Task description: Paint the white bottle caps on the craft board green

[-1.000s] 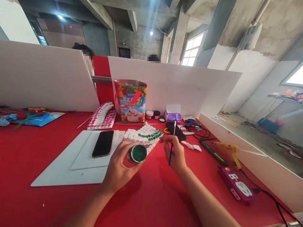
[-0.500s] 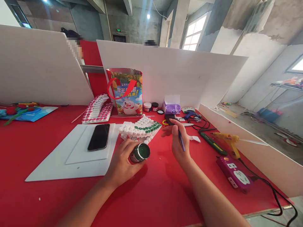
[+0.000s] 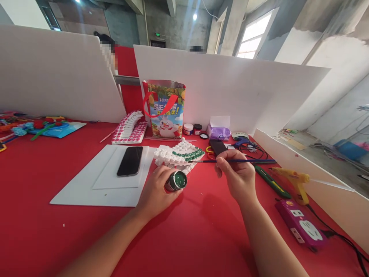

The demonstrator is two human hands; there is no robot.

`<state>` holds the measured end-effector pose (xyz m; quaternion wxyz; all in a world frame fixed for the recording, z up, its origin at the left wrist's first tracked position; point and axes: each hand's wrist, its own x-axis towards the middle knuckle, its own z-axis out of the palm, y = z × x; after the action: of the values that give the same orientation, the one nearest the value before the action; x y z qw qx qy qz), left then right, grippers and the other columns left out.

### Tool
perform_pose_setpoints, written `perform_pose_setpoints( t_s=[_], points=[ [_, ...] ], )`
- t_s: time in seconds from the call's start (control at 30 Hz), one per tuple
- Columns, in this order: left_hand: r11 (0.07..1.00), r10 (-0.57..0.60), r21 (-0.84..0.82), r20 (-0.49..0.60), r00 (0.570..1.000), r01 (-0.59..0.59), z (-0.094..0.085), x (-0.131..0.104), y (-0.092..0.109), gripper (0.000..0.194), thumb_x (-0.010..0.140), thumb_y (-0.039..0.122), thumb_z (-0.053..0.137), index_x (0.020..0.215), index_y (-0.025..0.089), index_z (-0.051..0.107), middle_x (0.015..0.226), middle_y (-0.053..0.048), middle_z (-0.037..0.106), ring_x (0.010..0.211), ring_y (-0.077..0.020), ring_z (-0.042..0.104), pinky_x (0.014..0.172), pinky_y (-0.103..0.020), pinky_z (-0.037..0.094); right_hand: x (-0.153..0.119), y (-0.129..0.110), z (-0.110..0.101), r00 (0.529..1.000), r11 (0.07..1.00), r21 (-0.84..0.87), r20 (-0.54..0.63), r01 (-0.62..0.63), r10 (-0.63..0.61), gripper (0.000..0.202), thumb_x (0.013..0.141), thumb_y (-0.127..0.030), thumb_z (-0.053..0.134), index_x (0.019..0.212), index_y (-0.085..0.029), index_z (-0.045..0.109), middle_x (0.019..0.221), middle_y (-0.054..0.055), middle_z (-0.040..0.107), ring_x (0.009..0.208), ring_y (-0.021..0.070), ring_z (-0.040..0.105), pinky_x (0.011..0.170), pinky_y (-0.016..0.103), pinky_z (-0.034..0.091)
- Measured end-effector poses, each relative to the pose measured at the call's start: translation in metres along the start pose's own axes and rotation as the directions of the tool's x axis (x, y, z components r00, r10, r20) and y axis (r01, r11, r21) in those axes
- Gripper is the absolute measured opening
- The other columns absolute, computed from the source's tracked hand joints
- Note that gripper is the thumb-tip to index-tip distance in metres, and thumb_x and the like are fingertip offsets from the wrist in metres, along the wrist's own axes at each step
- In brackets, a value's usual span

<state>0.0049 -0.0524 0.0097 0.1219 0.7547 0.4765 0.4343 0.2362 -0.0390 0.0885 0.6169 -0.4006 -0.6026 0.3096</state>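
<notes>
My left hand (image 3: 157, 189) is wrapped around a small open jar of dark green paint (image 3: 176, 181), tilted so that its mouth faces me. In my right hand (image 3: 238, 173) a thin blue paintbrush (image 3: 256, 161) is pinched between thumb and fingers. It lies nearly level, its tip pointing left, above and to the right of the jar and apart from it. Just behind the jar sits a white piece covered in small rosettes (image 3: 164, 154), with rows of them painted green (image 3: 190, 155). My left hand hides part of its near edge.
A phone (image 3: 130, 161) lies on white boards (image 3: 86, 192) at left. Behind stand a pink-and-white rosette piece (image 3: 129, 132), a gift bag (image 3: 167, 111), paint jars (image 3: 188, 129) and purple wipes (image 3: 219, 132). At right are a green cutter (image 3: 272, 181), yellow glue gun (image 3: 294, 177) and purple power strip (image 3: 300, 227).
The paintbrush has swung from steep to nearly level, its tip now pointing left toward the jar. My right hand has turned over. The whole view has shifted, showing more of the table's left side.
</notes>
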Motion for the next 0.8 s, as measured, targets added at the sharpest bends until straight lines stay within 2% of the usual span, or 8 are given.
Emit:
perform_pose_setpoints(
  t_s=[0.17,0.37,0.6,0.8],
  points=[
    [1.0,-0.014,0.012,0.028,1.0,0.014,0.001,0.0,-0.003,0.038,0.079,0.026,0.074,0.116,0.023,0.065,0.11,-0.007,0.068,0.105,-0.0271,0.068,0.092,-0.041,0.058,-0.007,-0.001,0.007,0.995,0.99,-0.107,0.041,0.096,-0.092,0.04,0.099,-0.058,0.058,0.082,-0.023,0.053,0.059,-0.007,0.048,0.043,0.0079,0.042,0.041,0.022,0.034],
    [1.0,-0.007,0.019,0.035,0.999,0.006,0.002,0.0,-0.002,0.039,0.077,0.021,0.075,0.115,0.024,0.064,0.109,-0.007,0.067,0.104,-0.0264,0.067,0.094,-0.041,0.057,-0.017,0.002,0.016,0.954,0.888,-0.364,0.21,0.28,-0.215,0.032,0.107,-0.045,0.044,0.085,-0.024,0.051,0.061,-0.004,0.051,0.048,0.0108,0.044,0.048,0.024,0.036],
    [1.0,0.01,0.01,0.03,0.999,-0.01,0.004,0.0,-0.001,0.039,0.078,0.02,0.074,0.115,0.023,0.063,0.109,-0.007,0.067,0.104,-0.0263,0.067,0.092,-0.041,0.058,-0.017,0.0,0.02,0.899,0.804,-0.428,0.332,0.412,-0.284,0.033,0.111,-0.043,0.035,0.087,-0.024,0.048,0.065,-0.003,0.054,0.047,0.0113,0.042,0.048,0.025,0.035],
    [1.0,0.014,0.015,0.061,0.998,-0.015,0.004,-0.001,-0.001,0.038,0.081,0.023,0.072,0.118,0.023,0.062,0.113,-0.007,0.066,0.107,-0.0273,0.067,0.092,-0.042,0.058,-0.017,0.005,0.02,0.857,0.739,-0.457,0.396,0.496,-0.33,0.027,0.111,-0.036,0.037,0.09,-0.023,0.049,0.07,0.0,0.06,0.047,0.0109,0.043,0.048,0.025,0.035]
  ],
)
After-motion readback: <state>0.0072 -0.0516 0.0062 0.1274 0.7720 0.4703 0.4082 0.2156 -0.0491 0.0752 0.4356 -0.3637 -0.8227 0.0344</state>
